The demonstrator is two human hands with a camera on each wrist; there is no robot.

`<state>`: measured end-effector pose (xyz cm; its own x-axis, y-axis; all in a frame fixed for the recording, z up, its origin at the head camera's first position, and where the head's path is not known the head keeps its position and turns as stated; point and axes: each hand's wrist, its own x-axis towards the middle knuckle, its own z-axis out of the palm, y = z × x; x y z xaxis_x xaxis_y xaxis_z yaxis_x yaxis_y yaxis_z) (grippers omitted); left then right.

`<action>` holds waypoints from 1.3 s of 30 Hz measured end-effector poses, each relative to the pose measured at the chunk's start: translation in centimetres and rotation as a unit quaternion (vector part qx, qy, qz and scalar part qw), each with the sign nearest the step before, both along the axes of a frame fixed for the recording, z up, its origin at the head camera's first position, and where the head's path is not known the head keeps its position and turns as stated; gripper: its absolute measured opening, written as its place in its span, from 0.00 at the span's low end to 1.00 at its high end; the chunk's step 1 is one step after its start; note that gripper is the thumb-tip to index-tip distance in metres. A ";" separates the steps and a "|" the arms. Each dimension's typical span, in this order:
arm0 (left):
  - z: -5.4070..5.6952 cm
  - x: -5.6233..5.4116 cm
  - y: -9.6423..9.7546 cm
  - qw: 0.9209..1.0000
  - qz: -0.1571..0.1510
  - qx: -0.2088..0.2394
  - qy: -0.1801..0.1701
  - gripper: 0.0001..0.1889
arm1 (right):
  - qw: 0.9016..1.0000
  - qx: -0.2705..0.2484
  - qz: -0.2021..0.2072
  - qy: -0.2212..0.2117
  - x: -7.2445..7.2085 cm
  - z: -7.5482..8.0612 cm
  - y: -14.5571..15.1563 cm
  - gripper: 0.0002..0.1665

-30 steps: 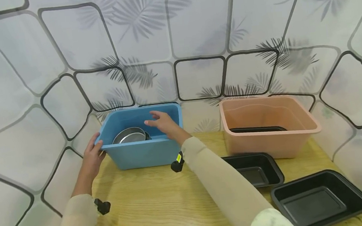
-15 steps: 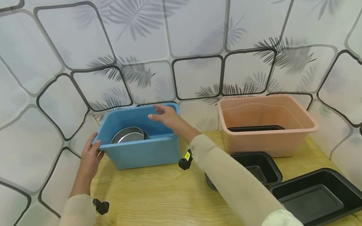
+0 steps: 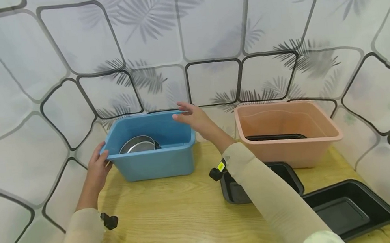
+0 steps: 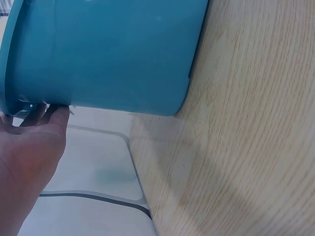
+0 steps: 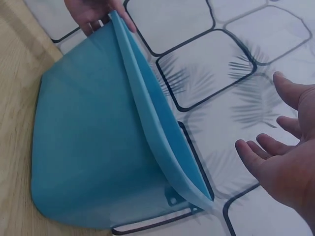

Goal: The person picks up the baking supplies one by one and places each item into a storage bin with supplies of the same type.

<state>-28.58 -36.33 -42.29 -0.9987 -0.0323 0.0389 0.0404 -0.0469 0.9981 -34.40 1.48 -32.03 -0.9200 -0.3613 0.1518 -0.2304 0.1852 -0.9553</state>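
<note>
A blue plastic bin (image 3: 157,166) stands upright on the table. Round metal pans (image 3: 137,142) lie inside it toward the left, partly hidden by the front wall. My left hand (image 3: 97,169) grips the bin's left rim, thumb over the edge and fingers against the outside; in the left wrist view that hand (image 4: 37,147) is at the bin's lip. My right hand (image 3: 199,122) is held by the bin's right rim with its fingers spread and holds nothing. In the right wrist view, the right hand (image 5: 285,157) appears apart from the bin.
A peach bin (image 3: 287,153) stands to the right with a black pan (image 3: 275,137) inside. Two black rectangular baking pans lie in front of it: a nearer one (image 3: 340,215) at far right and another (image 3: 236,192) partly behind my right forearm. Patterned fabric (image 3: 216,83) encloses the table.
My right hand has moved right and slightly away from me, from over the inside of the blue bin to its right rim. The left hand has kept its grip on the left rim.
</note>
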 end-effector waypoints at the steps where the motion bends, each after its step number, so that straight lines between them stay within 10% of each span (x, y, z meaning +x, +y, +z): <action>1: 0.0 0.0 0.1 1.000 -0.001 0.000 0.000 0.35 | 1.000 -0.002 -0.003 0.003 0.0 0.0 0.5 0.40; 39: 1.2 0.4 0.5 0.999 0.027 -0.034 -0.004 0.36 | 0.998 -0.005 -0.058 0.022 4.1 0.1 17.8 0.43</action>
